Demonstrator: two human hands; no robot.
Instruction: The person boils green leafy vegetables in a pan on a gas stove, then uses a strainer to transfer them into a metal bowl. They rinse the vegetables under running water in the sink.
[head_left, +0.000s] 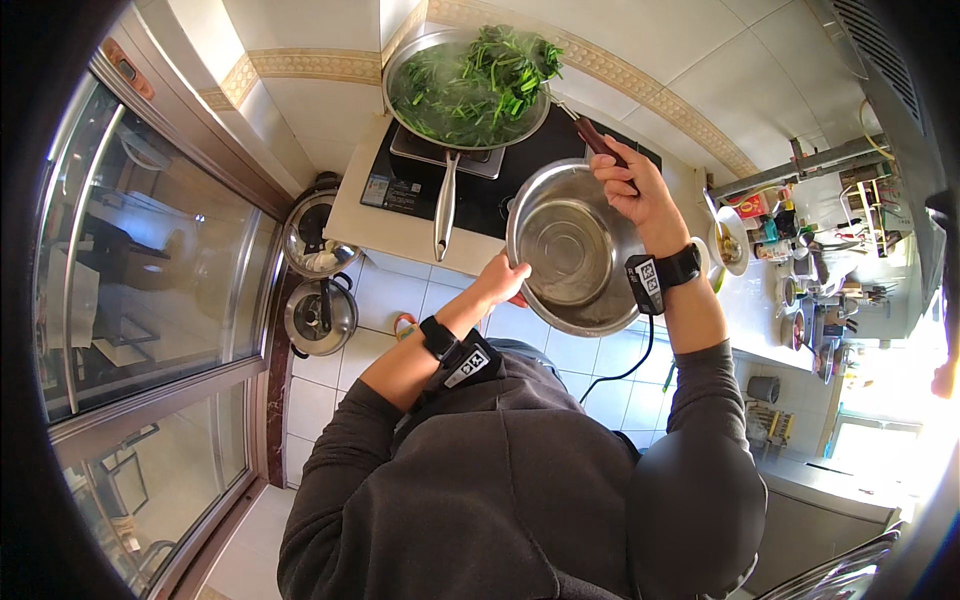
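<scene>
My left hand (500,281) grips the near-left rim of a wide stainless steel basin (562,245), tilted in front of the stove; I see no food in it. My right hand (634,190) is closed round the dark reddish-brown handle of a metal-shafted utensil (603,142). The utensil reaches over the basin to the pan; its head is hidden under a heap of chopped leafy greens (505,70) raised at the pan's right side. More greens lie in the steaming long-handled steel pan (448,195) on the stove.
The black stove top (405,190) lies beyond the basin. Two lidded pots (320,318) stand low at the left, beside a glass sliding door (160,250). To the right, a counter holds a white bowl (731,243) and several kitchen things. A black cable (625,376) hangs from my right wrist.
</scene>
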